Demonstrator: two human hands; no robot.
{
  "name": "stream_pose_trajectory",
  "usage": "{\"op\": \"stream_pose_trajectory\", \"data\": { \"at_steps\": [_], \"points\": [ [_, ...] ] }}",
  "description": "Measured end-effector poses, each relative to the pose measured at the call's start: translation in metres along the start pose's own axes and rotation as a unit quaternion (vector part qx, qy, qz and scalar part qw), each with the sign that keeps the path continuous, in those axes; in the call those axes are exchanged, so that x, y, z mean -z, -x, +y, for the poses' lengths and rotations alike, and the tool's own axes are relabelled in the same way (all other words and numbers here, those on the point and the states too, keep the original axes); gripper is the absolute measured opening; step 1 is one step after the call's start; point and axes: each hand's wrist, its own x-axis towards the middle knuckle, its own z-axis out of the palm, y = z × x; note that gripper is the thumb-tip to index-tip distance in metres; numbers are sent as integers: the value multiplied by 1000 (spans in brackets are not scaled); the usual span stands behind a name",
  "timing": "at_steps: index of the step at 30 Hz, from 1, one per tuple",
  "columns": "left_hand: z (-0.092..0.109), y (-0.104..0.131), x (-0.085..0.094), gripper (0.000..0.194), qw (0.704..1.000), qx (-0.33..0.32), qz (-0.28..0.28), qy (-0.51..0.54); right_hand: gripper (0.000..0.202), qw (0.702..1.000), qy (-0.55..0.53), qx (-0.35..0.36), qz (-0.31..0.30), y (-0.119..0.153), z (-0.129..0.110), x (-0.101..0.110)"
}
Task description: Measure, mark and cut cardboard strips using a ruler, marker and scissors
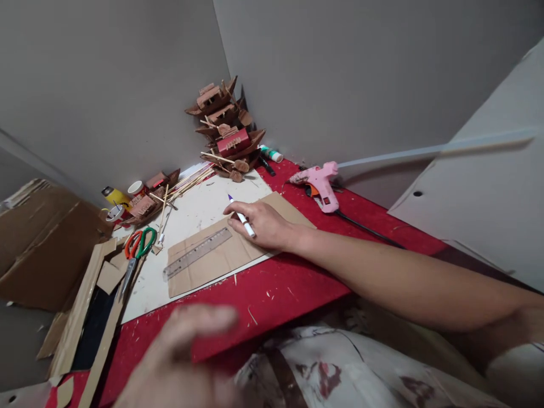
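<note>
My right hand (266,224) is closed round a white marker pen (243,217) with a purple tip pointing away from me. It rests on a brown cardboard piece (221,258). A clear ruler (198,253) lies slantwise on the cardboard, its right end close to my right fingertips. A thin line runs along the cardboard above the ruler. My left hand (182,351), blurred and cut off by the bottom edge, hovers in front of the red table edge. Its thumb stretches apart from the fingers, and nothing shows in it.
A pink glue gun (323,184) sits at the right, its black cord trailing right. Brown model boats (232,136) are stacked at the back corner. Orange-and-green scissors (135,252) lie left, over cardboard strips (80,300). Sticks (191,184), cups (136,188) and a yellow bottle (115,196) stand behind.
</note>
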Motion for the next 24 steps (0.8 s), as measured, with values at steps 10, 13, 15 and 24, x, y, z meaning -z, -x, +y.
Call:
{"op": "stream_pose_trajectory", "data": {
  "at_steps": [10,13,15,24],
  "points": [
    [-72,-115,1,46,924,-113,-67,-358,34,987,137,-80,-32,-14,13,19],
    [-80,-125,8,42,923,-88,-104,-360,42,978,172,-94,-68,-18,24,24],
    [-80,-128,9,38,923,-78,-122,-357,46,974,183,-101,-85,-21,30,27],
    [-77,-134,16,27,944,-11,-160,-288,65,953,220,-119,-169,-26,43,31]
  ]
}}
